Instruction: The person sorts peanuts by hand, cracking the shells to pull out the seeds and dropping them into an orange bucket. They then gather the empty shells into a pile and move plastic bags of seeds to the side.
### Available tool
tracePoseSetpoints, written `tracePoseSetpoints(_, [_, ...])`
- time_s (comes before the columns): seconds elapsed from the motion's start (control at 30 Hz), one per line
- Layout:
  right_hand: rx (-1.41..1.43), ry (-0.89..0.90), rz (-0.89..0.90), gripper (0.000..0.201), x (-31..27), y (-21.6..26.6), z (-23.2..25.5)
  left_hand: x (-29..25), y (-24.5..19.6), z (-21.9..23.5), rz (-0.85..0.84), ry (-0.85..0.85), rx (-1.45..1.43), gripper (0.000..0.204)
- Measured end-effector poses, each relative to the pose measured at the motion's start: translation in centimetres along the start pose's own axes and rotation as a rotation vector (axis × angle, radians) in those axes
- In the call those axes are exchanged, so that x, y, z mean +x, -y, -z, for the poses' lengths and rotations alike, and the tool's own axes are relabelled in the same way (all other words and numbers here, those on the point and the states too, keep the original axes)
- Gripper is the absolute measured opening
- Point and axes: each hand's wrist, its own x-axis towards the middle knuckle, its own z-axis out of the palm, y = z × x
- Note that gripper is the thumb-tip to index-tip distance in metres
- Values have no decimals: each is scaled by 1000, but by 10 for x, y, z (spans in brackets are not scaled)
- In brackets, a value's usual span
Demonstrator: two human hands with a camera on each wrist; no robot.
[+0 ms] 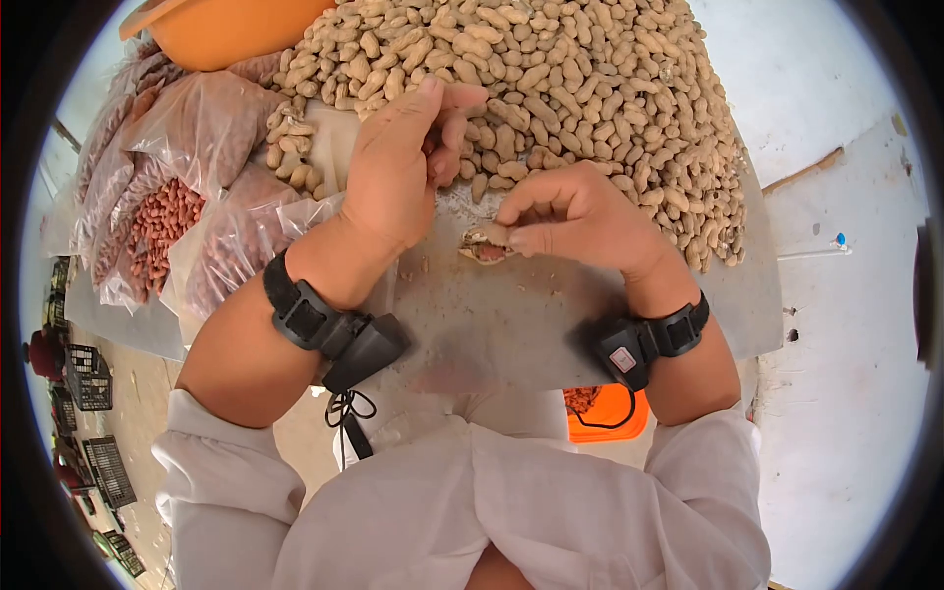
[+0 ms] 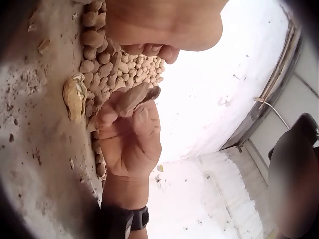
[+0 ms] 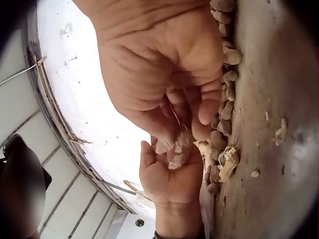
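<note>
Two hands by a big pile of peanuts (image 1: 600, 88).
The right hand (image 1: 580, 221) pinches a peanut shell (image 2: 132, 99) with its thumb and fingers, over the gray table (image 1: 472, 324). An open shell (image 2: 75, 99) lies on the table, near the pile. The left hand (image 1: 398, 162) is up beside it with bent fingers, but I can't tell if it holds anything. Bags of red nuts (image 1: 162, 231) sit past the left arm.

Beyond the fingers (image 1: 551, 189): one heap of unshelled peanuts (image 1: 600, 93), too many to count; one orange basin (image 1: 231, 31). Nearer the body than the fingers: two wrist cameras (image 1: 366, 352), one orange tub (image 1: 615, 413).
</note>
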Motion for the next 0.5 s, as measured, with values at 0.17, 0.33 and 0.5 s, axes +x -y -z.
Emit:
tracePoseSetpoints(0.17, [-144,-35,-28,12,-1,6,4,2,1,3,16,6,-23,37])
tracePoseSetpoints(0.33, [-392,-466,64,12,7,-5,7,3,3,3,76,0,-45,35])
tracePoseSetpoints(0.5, [-903,-402,155,14,17,-14,3,4,5,0,126,-22,-56,31])
